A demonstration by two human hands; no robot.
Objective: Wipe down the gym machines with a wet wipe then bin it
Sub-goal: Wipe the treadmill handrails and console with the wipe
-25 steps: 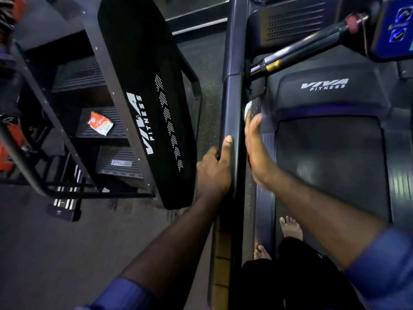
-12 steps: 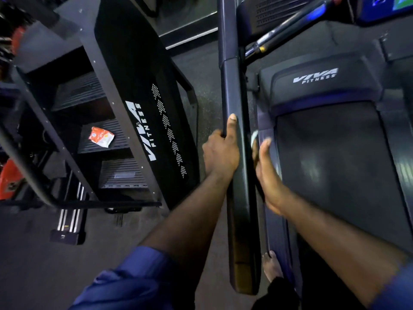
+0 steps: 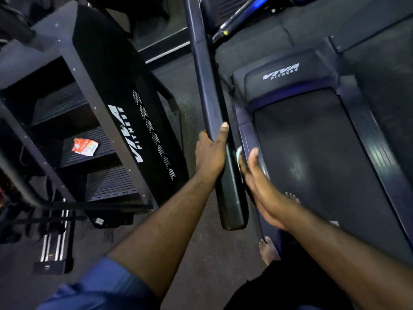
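Observation:
A long black treadmill handrail runs down the middle of the view to its rounded near end. My left hand grips the rail from the left, thumb lying on top. My right hand lies flat against the rail's right side with straight fingers. It presses a white wet wipe against the rail; only a small edge of the wipe shows past the fingertips. The treadmill belt lies to the right under a hood marked VIVA FITNESS.
A black stair-climber machine stands on the left, and a red and white wipe packet lies on one of its steps. Dark rubber floor runs between the machines. My bare feet stand at the treadmill's near edge.
Both hands have slid along the handrail towards its near end, the right hand carrying the wipe along the rail's side. The view has tilted further down.

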